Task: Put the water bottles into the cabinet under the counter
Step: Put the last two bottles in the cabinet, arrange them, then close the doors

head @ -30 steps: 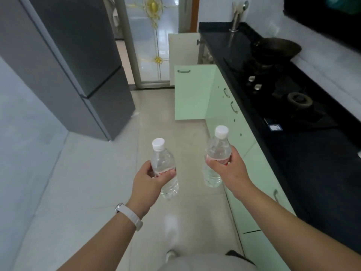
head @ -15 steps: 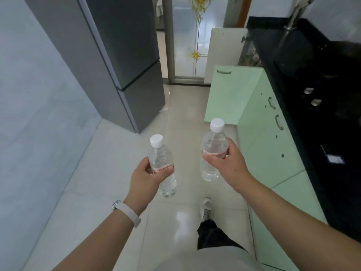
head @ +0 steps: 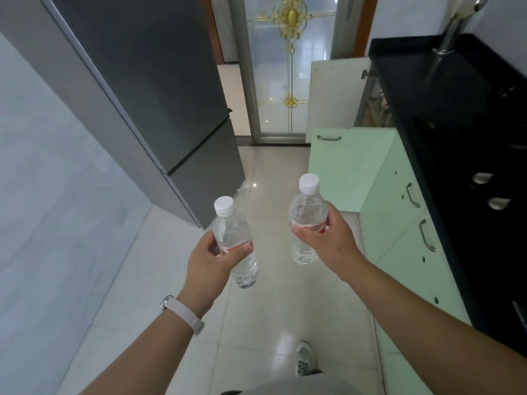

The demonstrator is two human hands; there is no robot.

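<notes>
I carry two clear water bottles with white caps and red labels, both upright above the tiled floor. My left hand (head: pixel 209 259) grips the left bottle (head: pixel 232 232) around its label. My right hand (head: pixel 328 240) grips the right bottle (head: pixel 306 209) at mid-height, a little higher and further forward. Ahead on the right, a mint-green cabinet door (head: pixel 346 169) stands swung open into the aisle under the black counter (head: pixel 456 132). The inside of that cabinet is hidden behind the door.
A tall grey fridge (head: pixel 159 89) stands on the left of the aisle. Closed green cabinet doors with metal handles (head: pixel 399 232) run along the right. A white door panel (head: pixel 336 98) hangs open further back, before a glass door with gold ornament (head: pixel 291 67). My shoe (head: pixel 305 357) is below.
The view has advanced down the aisle and swung left; the open green door and the fridge are nearer, and the stove has left the view. Both hands keep their bottles.
</notes>
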